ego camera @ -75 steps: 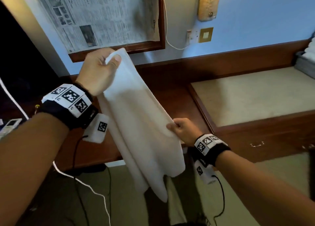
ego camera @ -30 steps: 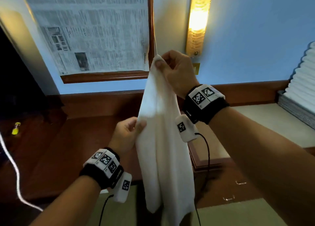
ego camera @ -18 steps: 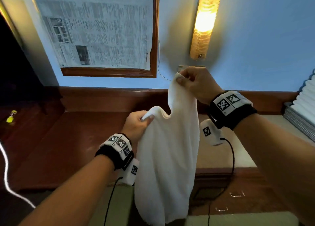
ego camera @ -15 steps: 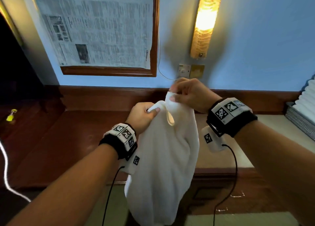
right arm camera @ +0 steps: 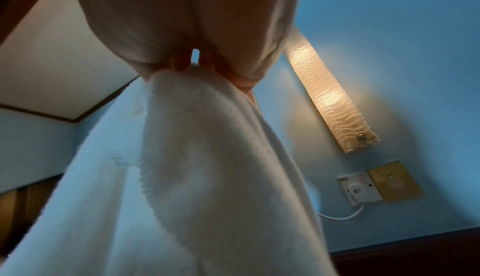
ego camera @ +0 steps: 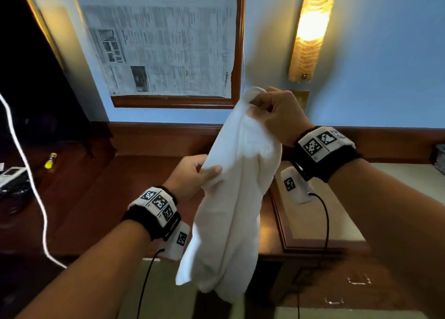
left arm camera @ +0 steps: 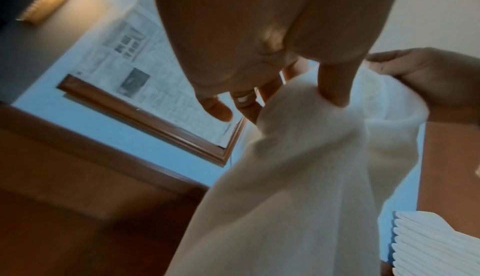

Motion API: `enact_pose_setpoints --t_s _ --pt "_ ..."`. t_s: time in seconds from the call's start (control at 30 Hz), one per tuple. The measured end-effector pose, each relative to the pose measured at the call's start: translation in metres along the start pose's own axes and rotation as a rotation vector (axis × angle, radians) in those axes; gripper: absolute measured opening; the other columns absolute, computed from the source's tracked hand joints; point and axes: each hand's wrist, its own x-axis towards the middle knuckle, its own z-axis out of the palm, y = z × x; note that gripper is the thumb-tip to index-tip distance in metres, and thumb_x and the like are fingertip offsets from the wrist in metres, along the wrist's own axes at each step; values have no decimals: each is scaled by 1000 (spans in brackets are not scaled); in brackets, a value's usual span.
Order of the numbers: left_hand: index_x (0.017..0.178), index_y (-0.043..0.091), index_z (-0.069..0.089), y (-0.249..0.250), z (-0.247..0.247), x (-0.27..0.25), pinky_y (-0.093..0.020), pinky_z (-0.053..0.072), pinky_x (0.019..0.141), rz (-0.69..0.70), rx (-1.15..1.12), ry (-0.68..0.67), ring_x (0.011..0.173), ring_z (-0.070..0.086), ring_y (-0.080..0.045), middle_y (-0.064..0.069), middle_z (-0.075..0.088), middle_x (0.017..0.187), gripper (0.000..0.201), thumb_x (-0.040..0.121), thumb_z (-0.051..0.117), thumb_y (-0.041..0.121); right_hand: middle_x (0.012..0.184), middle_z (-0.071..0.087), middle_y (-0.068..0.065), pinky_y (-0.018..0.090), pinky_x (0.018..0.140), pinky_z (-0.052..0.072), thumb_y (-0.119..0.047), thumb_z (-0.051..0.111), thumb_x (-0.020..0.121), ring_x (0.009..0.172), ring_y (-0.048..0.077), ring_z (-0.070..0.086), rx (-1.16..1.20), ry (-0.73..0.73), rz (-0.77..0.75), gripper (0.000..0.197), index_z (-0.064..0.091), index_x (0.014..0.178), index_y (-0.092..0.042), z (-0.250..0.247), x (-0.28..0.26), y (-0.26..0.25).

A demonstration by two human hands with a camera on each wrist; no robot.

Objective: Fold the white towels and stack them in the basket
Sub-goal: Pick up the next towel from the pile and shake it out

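A white towel (ego camera: 231,210) hangs in the air in front of me, above the wooden desk (ego camera: 101,198). My right hand (ego camera: 269,111) pinches its bunched top corners, highest in the head view. My left hand (ego camera: 199,174) pinches the towel's left edge lower down, thumb on the front of the cloth. In the left wrist view the thumb and fingers (left arm camera: 335,93) pinch the towel (left arm camera: 298,177), and a stack of folded white towels (left arm camera: 436,239) shows at the lower right. The right wrist view shows the towel (right arm camera: 197,167) hanging from my closed fingers. The basket's dark edge (ego camera: 439,157) barely shows at the far right.
A framed newspaper (ego camera: 163,42) and a lit wall lamp (ego camera: 310,29) hang on the blue wall. A white cable (ego camera: 29,174), a yellow marker (ego camera: 50,160) and a small device (ego camera: 12,176) lie at the left. A beige padded surface (ego camera: 397,181) lies to the right.
The hands came together at the towel's top, then parted. My right hand kept the gathered corners and rose slightly. My left hand dropped and now pinches the towel's left edge lower down.
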Motion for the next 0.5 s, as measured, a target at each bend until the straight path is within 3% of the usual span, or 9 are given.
enact_pose_setpoints --t_s 0.03,0.1,0.17,0.23,0.3,0.37,0.43,0.5 --pt "97 7 74 -9 -7 -4 -39 57 77 -15 57 32 81 72 -18 -3 76 90 39 85 77 45 86 60 14 23 73 44 -14 69 88 75 17 53 19 28 2 14 71 80 -25 3 3 -6" --pt "98 26 74 -26 -25 -15 -56 50 94 -45 246 56 89 72 -17 6 77 92 49 78 68 71 87 63 10 25 73 48 -16 70 88 75 17 57 65 104 18 11 72 85 -26 13 7 -17" --pt "98 39 70 -41 -43 -28 -60 43 99 -106 365 80 89 69 -12 18 74 85 52 71 59 82 86 64 4 18 70 47 -15 72 87 69 3 58 122 192 65 10 73 86 -24 21 10 -26" --pt "95 40 69 -54 -59 -40 -57 42 101 -178 399 109 92 67 -13 18 73 83 43 76 59 77 84 62 0 8 65 42 -14 71 88 62 -10 55 141 269 107 9 71 86 -23 27 10 -34" --pt "87 31 69 -66 -72 -54 -50 37 102 -207 539 106 91 65 -14 14 71 80 32 89 61 62 80 62 -3 6 62 40 -14 70 89 59 -12 53 144 318 140 9 71 86 -22 33 7 -40" --pt "82 26 67 -76 -88 -71 -44 38 92 -231 573 97 84 61 -16 12 66 79 39 87 59 65 74 64 -9 7 61 42 -14 69 90 58 -13 55 141 340 178 8 72 86 -20 37 3 -43" --pt "80 16 66 -86 -106 -86 -35 42 70 -222 456 99 68 56 -16 5 63 72 63 72 53 77 71 63 -14 5 59 41 -15 67 90 57 -13 55 87 344 214 7 73 89 -18 40 -4 -45" --pt "83 7 65 -91 -122 -100 -28 36 58 -208 502 79 65 54 -18 -2 62 72 66 73 56 72 73 66 -8 9 62 43 -18 66 91 63 -8 58 -5 343 265 8 75 92 -16 41 -13 -42"
